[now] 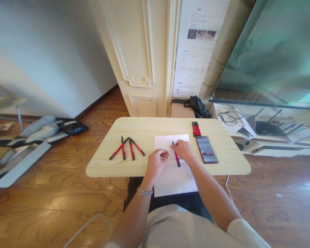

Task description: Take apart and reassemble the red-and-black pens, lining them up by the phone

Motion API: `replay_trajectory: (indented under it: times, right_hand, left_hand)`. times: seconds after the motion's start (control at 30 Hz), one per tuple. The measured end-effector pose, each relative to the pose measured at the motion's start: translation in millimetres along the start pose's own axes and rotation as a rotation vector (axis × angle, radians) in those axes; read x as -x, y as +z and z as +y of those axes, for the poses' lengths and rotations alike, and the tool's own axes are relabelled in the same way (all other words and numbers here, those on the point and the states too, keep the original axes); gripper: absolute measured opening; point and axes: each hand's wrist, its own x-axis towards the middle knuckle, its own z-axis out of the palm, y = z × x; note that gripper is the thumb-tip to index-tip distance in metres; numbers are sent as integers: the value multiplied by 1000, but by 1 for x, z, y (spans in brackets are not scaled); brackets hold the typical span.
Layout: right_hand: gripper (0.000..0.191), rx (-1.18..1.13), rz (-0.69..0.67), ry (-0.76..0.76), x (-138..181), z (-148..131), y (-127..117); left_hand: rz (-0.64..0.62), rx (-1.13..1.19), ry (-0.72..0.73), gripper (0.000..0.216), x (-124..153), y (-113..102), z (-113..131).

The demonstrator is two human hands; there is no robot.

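A white sheet of paper (170,174) lies on a small light wooden table (144,129) and hangs over its near edge. My right hand (183,150) grips a red and black pen (176,156) that lies along the sheet. My left hand (156,162) rests on the paper's left part with its fingers curled; a small red piece shows at its fingertips, too small to identify. Several red and black pens (126,148) lie loosely fanned on the table's left side. Another tidy row of red pens (195,128) lies at the back right.
A phone (207,149) lies flat right of the paper. A black bag (198,105) sits on a box behind the table. A low shelf with routers and cables (263,129) stands at right. Bags and a white panel (28,137) lie on the wooden floor at left.
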Motion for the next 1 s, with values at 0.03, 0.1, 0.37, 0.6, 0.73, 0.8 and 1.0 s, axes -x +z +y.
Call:
replay_trajectory:
  times: [0.03, 0.1, 0.37, 0.6, 0.73, 0.8, 1.0]
  right_hand:
    - [38, 39, -10, 12, -3, -3, 1]
    - [38, 84, -20, 31, -9, -6, 2]
    - [35, -553, -85, -68, -6, 0, -2]
    - [41, -1145, -147, -17, 27, -4, -1]
    - [39, -1194, -77, 8, 31, -7, 2]
    - [38, -1253, -45, 18, 31, -11, 3]
    - [43, -1220, 34, 96, 32, -24, 10]
  left_hand:
    - [-2, 10, -3, 16, 0, 0, 0]
    - [-5, 32, -11, 16, 1, 1, 1]
    - [-44, 243, -104, 29, 1, 3, 11]
    - [-121, 744, -273, 42, 3, 21, 28]
    - [-97, 870, -391, 40, 9, 28, 33]
    - [-63, 856, -401, 39, 11, 31, 34]
    - [23, 664, -316, 31, 16, 36, 37]
